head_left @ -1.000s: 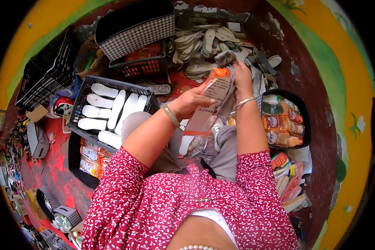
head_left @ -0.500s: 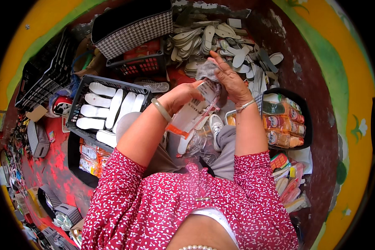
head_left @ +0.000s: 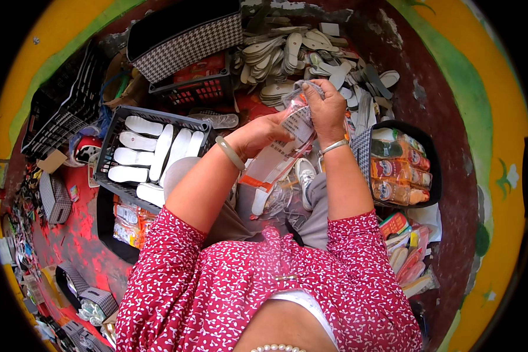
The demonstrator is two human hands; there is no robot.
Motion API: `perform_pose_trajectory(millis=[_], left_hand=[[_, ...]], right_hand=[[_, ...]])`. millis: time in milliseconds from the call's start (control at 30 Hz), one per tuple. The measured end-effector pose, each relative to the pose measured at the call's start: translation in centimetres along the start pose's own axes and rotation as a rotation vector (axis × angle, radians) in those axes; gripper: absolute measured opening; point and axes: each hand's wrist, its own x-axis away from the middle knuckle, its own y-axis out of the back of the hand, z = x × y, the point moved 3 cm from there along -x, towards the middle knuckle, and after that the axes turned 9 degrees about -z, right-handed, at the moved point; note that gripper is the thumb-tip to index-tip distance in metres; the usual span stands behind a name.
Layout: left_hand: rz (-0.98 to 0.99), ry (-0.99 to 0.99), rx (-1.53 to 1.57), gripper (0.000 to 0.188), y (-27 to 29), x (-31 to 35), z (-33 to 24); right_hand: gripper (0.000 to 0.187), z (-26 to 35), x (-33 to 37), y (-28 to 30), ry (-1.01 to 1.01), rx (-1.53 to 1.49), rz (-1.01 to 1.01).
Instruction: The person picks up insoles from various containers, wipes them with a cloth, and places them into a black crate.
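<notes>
A clear plastic bag with a printed front and an orange lower edge slants between my hands, above my knees. My left hand is closed on the bag's left side. At the bag's upper end, a soft grey fuzzy piece bunches up; its exact kind does not show. My right hand pinches this grey piece at the bag's mouth, thumb on top. How much of the piece lies inside the bag is hidden by my fingers.
White insoles lie in a black crate at left. A large heap of insoles is piled ahead. At right stands a checked box of packaged insoles, with more packets nearer me. A checked bin rests over another crate.
My right hand has turned and closed, from fingers stretched over the grey piece to pinching it at the bag's mouth. The bag has shifted slightly right; my left hand keeps its hold.
</notes>
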Motion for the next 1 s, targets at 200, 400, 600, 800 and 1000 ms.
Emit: perform_pose_trajectory(millis=[200, 400, 600, 800, 1000], left_hand=[[0.051, -0.025, -0.05, 0.063, -0.9, 0.4, 0.0], [0.108, -0.035, -0.035, 0.069, -0.8, 0.5, 0.3], [0.014, -0.063, 0.092, 0.071, 0.1, 0.8, -0.5], [-0.038, -0.108, 0.098, 0.067, 0.6, 0.2, -1.1], [-0.088, -0.031, -0.087, 0.052, 1.1, 0.4, -0.6]], right_hand=[[0.024, -2.0, -0.4, 0.4, -0.213, -0.128, 0.05], [0.024, -5.1, -0.5, -0.1, -0.541, -0.647, 0.026], [0.036, -6.9, -3.6, 4.2, -0.828, -1.074, 0.216], [0.051, -2.0, -1.7, 3.4, -0.728, -1.282, 0.455], [0.051, -0.8, 0.3, 1.3, -0.73, -0.983, 0.561]])
